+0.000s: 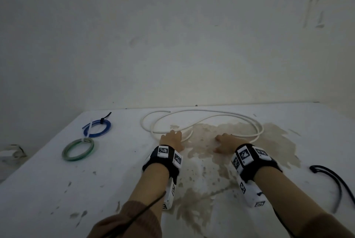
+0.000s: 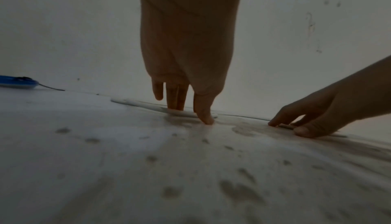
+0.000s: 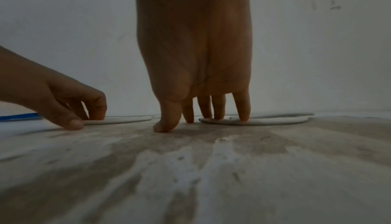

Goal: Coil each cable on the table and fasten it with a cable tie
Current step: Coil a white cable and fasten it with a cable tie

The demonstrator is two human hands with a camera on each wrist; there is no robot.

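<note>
Far-left corner of the stained white table (image 1: 57, 189): a coiled blue cable (image 1: 97, 128) closed with a black cable tie (image 1: 105, 118), and a coiled green cable (image 1: 78, 149) nearer the left edge. Mid-table toward the far edge, a long white cable (image 1: 201, 120) lies in loose loops; the left hand (image 1: 171, 140) sets straight fingertips on its near-left strand, while the right hand (image 1: 224, 142) touches its near-right strand, fingers extended, neither gripping. A loose dark cord (image 1: 330, 182) lies by the right edge.
</note>
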